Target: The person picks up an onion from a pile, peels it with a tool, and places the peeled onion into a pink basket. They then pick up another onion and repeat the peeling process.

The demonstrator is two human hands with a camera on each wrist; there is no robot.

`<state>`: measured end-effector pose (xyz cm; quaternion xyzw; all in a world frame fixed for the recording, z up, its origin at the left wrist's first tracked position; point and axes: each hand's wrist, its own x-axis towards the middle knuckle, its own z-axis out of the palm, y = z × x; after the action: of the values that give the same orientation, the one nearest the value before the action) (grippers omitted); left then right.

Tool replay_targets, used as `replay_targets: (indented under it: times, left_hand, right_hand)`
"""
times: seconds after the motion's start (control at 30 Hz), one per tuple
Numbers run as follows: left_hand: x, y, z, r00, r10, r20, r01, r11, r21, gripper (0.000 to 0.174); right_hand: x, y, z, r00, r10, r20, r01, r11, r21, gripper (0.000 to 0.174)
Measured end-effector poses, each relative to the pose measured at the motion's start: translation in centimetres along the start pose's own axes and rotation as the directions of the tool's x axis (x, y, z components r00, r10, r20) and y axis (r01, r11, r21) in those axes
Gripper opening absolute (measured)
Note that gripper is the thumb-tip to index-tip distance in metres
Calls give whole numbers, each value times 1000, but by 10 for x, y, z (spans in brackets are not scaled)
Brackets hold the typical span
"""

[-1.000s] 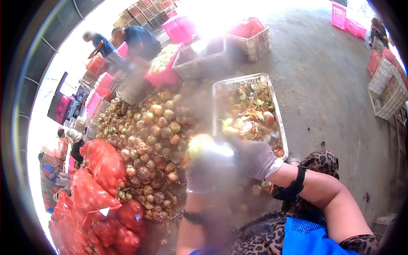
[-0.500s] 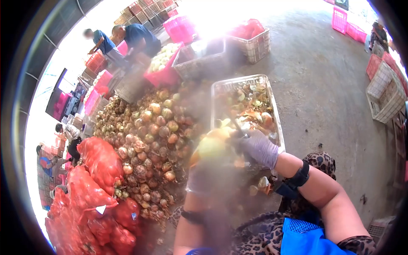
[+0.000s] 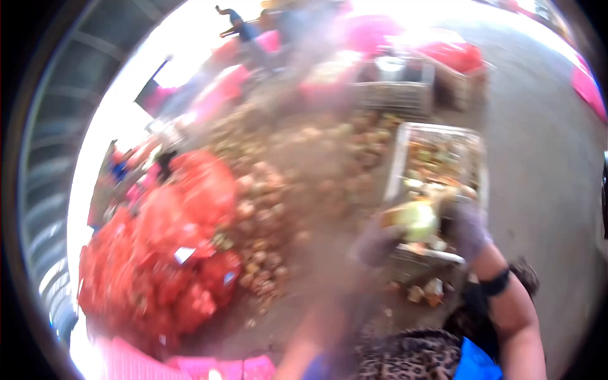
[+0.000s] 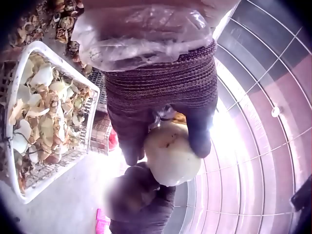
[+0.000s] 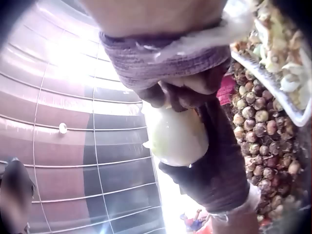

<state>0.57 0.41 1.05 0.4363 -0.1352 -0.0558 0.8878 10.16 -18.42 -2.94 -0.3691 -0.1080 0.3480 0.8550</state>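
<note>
A peeled pale onion (image 3: 418, 221) (image 4: 172, 153) (image 5: 178, 136) is gripped in my gloved left hand (image 3: 375, 242) (image 4: 161, 97) (image 5: 222, 161), its fingers and thumb spread round the sides. My gloved right hand (image 3: 470, 231) (image 4: 141, 204) (image 5: 170, 68) is close against the onion with curled fingers. A blurred dark tool shows at its fingers in the head view; its blade cannot be made out. Both hands are over the near end of a white crate (image 3: 394, 174) (image 4: 58, 66) holding onion skins.
A heap of unpeeled onions (image 3: 259, 221) (image 5: 263, 129) spreads left of the crate. Red mesh sacks (image 3: 158, 253) stand farther left, with a pink crate (image 3: 136, 364) below them. More crates (image 3: 392, 95) and blurred people are behind.
The head view has swung left, so the scene shifts right and blurs. My hands and the onion have moved to the near end of the crate, and the onion looks paler.
</note>
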Motion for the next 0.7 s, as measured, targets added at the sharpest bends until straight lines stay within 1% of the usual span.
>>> replay_targets:
  times: [0.03, 0.07, 0.1, 0.13, 0.17, 0.2, 0.23, 0.3, 0.33, 0.37, 0.4, 0.43, 0.47, 0.5, 0.53, 0.57, 0.6, 0.67, 0.7]
  left_hand:
    - [-1, -8, -2, 984, 49, -174, -49, 999, 1, 65]
    - [4, -13, -10, 958, 13, -285, -19, 1000, -20, 67]
    - [10, -17, -17, 927, -35, -373, 11, 998, -69, 70]
    - [14, -27, -19, 927, -50, -372, -12, 986, -164, 68]
    - [14, -42, -23, 930, -76, -360, -26, 963, -269, 65]
    - [13, -47, -22, 936, -109, -334, -26, 926, -377, 63]
    - [13, -49, -24, 918, -57, -392, -37, 973, -230, 62]
    - [11, -46, -14, 877, 55, -478, -25, 997, 69, 61]
    - [8, -33, -5, 876, 15, -483, 3, 999, 35, 62]
    - [9, -20, 0, 849, 7, -528, 68, 990, 123, 59]
    - [9, -24, 1, 840, 50, -541, -21, 998, 60, 53]
    - [5, -10, 18, 837, -9, -548, 11, 1000, 1, 51]
    - [5, -13, -2, 905, -121, -408, 118, 993, -31, 50]
    - [2, 4, 24, 897, -111, -428, 146, 988, 50, 56]
    - [0, 21, 51, 888, -101, -448, 177, 976, 129, 62]
    - [5, 22, 57, 876, -129, -465, 97, 991, -93, 66]
    - [9, 19, 51, 902, -97, -421, 55, 992, -110, 67]
    - [10, 14, 44, 950, -60, -308, -6, 977, -212, 61]
    - [10, 11, 41, 968, -42, -249, -27, 963, -266, 58]
  right_hand:
    - [-7, -15, 31, 998, -36, -59, 34, 999, -32, 28]
    - [-4, -16, 30, 980, -106, -171, 71, 978, -198, 26]
    - [-6, -27, 36, 964, -83, -251, 16, 967, -255, 11]
    - [-4, -28, 51, 915, -143, -378, 39, 962, -271, 8]
    - [1, -23, 54, 888, -173, -425, 5, 930, -369, 5]
    - [-2, -18, 58, 893, -215, -396, -24, 855, -518, 4]
    - [-5, -16, 62, 895, -255, -367, -50, 760, -648, 5]
    - [-5, -15, 63, 942, -125, -313, -20, 906, -423, 9]
    - [-6, -18, 61, 958, -72, -279, -16, 954, -301, 11]
    - [7, -7, 40, 949, -144, -280, 82, 972, -222, 14]
    - [5, -8, 55, 945, -166, -282, 168, 986, -18, 17]
    - [11, -16, 29, 957, -140, -254, 89, 976, -201, 18]
    - [18, -22, 11, 934, -103, -341, -29, 932, -362, 16]
    - [26, -19, -5, 928, -242, -282, -71, 630, -773, 15]
    - [33, -18, -21, 901, -375, -217, -164, 168, -972, 15]
    - [30, -26, -5, 848, -214, -485, -242, 658, -713, 37]
    - [26, -32, 6, 876, -256, -408, -217, 546, -809, 35]
    - [13, -42, 29, 911, -333, -243, -148, 285, -947, 33]
    - [-3, -50, 54, 943, -275, -190, -4, 560, -829, 35]
